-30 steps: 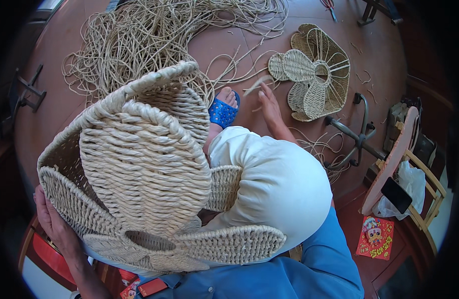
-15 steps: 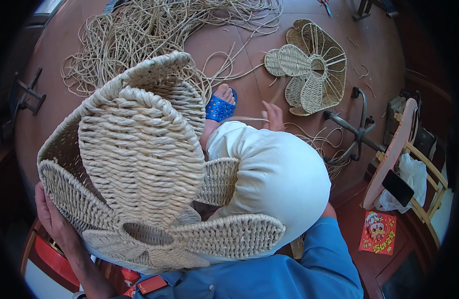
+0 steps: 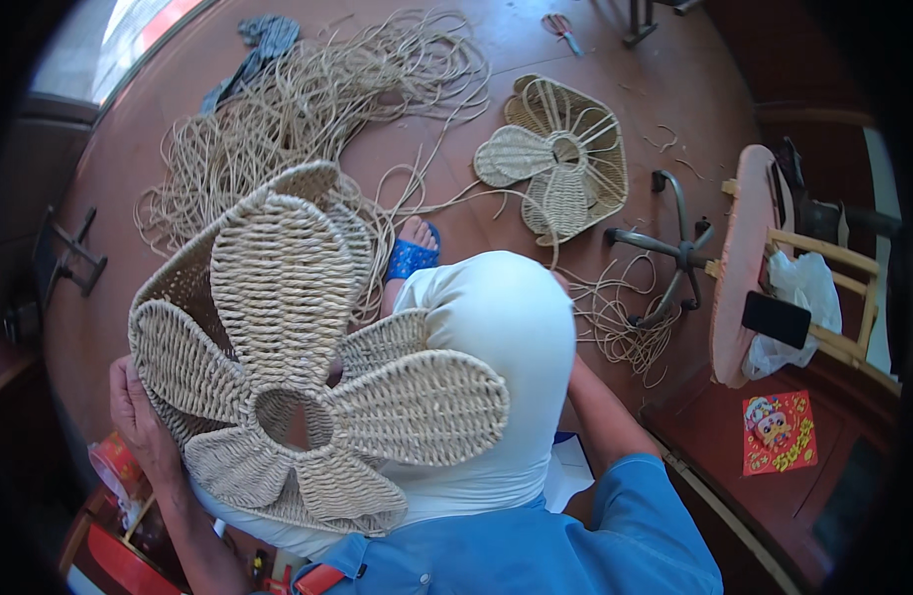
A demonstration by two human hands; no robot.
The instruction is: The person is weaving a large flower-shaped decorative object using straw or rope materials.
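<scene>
A flower-shaped basket (image 3: 283, 288) woven from pale straw cord rests tilted on my lap, its petals round a central hole (image 3: 296, 418). My left hand (image 3: 134, 412) is closed on the basket's outer edge at the left, beside a petal. My right forearm (image 3: 607, 412) reaches forward past the right side of my white-trousered knee (image 3: 501, 327). The right hand is almost wholly hidden behind that knee, so its fingers do not show. Loose straw cord (image 3: 620, 322) lies in coils on the floor just beyond it.
A large heap of straw cord (image 3: 307, 109) covers the floor ahead. Beyond my knee lies a second woven flower piece (image 3: 560, 159), with scissors (image 3: 563, 35) farther off. To the right stand a metal chair base (image 3: 684, 253) and a pink-padded wooden seat (image 3: 749, 268) bearing a phone (image 3: 777, 319).
My right hand, earlier seen beyond the knee with fingers spread, has drawn back behind it. The basket tilts to show its face and hole more fully. The head view has shifted.
</scene>
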